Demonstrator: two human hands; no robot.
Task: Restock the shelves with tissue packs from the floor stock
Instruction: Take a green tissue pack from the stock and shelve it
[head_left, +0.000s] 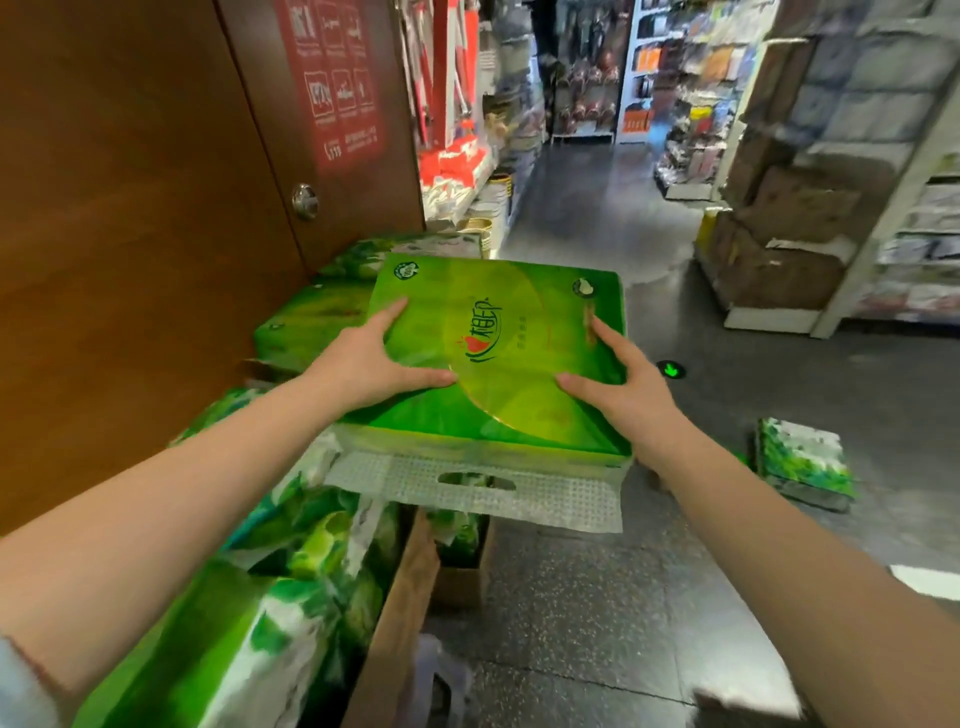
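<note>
You've got the green tissue pack (498, 358) flat between both hands, up off the floor over the green stock (311, 322) stacked against the brown door (156, 234), its clear handle flap (475, 488) hanging toward you. Left hand (374, 364) and right hand (618, 384) each lie spread on top, thumbs on the top face, fingers wrapped over the side edges, so both grip the pack. My call: keep it level, squeeze evenly since the wrap looks slick, mind the carton (410, 597) and the loose pack (802, 462) on the floor when you turn.
</note>
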